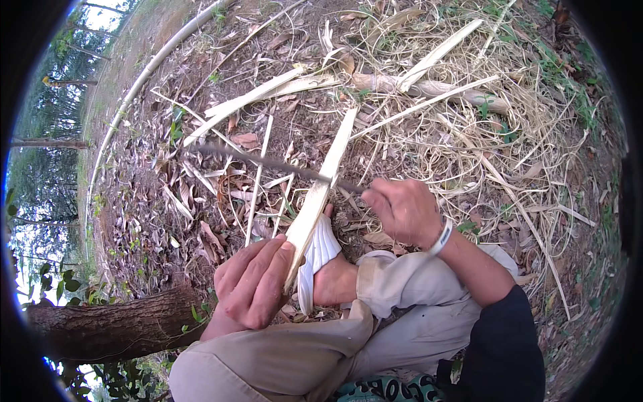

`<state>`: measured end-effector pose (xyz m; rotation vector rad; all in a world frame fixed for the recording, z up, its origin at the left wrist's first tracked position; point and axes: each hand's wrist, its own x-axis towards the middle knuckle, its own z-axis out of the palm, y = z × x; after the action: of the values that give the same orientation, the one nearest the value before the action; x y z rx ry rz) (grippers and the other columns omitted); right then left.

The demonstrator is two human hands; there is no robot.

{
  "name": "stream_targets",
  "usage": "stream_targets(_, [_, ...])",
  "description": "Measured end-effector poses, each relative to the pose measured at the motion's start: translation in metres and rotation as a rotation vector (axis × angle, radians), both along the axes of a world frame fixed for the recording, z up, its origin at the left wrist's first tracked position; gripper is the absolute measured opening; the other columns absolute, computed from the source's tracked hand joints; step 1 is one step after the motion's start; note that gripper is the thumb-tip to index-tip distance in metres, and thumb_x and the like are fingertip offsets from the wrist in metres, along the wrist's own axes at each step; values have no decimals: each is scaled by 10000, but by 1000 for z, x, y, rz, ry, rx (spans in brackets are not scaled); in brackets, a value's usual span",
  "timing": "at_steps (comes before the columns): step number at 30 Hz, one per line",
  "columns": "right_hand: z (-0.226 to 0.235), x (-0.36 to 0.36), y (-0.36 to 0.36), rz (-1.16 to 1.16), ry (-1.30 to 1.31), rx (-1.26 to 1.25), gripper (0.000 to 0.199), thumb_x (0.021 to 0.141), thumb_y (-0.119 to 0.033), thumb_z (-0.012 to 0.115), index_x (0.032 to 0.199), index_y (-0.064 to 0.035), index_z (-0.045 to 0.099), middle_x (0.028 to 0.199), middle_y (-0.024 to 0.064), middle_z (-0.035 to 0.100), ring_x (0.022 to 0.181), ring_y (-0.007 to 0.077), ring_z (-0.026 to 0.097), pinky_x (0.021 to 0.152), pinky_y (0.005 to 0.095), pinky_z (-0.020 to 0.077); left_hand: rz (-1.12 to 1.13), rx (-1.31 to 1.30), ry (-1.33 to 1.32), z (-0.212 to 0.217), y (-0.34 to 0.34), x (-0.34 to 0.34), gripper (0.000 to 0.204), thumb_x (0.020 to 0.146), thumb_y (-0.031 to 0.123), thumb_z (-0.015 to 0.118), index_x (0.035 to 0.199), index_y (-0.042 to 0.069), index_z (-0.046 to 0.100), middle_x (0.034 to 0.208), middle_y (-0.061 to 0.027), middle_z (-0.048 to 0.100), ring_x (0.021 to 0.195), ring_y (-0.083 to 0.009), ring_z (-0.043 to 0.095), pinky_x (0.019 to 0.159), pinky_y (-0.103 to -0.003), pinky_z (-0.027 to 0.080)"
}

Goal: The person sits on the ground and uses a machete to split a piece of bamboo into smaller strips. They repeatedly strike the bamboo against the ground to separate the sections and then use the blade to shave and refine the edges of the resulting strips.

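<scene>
My left hand [251, 281] is closed around the lower end of a pale, flat split-wood strip [318, 191], which slants up and away from me. My right hand [405, 211] grips a long, dark-bladed knife [268, 163]; its handle is hidden in the fist. Pointing left, the slightly blurred blade lies across the strip about midway along. Whether its edge bites into the wood I cannot tell. Beneath the strip is my foot, wrapped in white cloth [321, 251].
Other pale split strips [251, 100] lie ahead on leaf-littered ground. A short log [435, 90] rests beyond, among curly shavings [529, 147]. At lower left stands a thick tree trunk [120, 321]. A long thin pole [144, 77] curves along the far left.
</scene>
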<state>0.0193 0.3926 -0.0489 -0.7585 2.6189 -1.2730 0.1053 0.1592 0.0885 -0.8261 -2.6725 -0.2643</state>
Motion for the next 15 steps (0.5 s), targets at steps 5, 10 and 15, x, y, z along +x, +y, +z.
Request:
stream_targets(5, [-11,-14,2,-89,31,79,481,996,-442,459,719,-65,569,526,164,527,520,383,575,488,469,429,36,39,48,-9,-4,-2,179,786,-12,700,956,-46,658,849,-183,715,752,-309,717,658,-367,581])
stream_targets(10, [-2,6,3,48,117,-82,489,1006,-436,438,741,-56,593,522,179,536,561,395,598,521,496,453,60,90,70,-12,-3,-4,147,812,-1,710,942,-44,655,831,-177,714,748,-310,720,652,-362,589])
stream_targets(15, [-46,-48,8,-214,-75,160,493,1002,-455,439,762,-48,580,544,187,566,564,417,607,529,502,481,166,158,99,-6,1,-10,113,831,16,720,917,-24,659,815,-155,715,767,-301,724,681,-357,589])
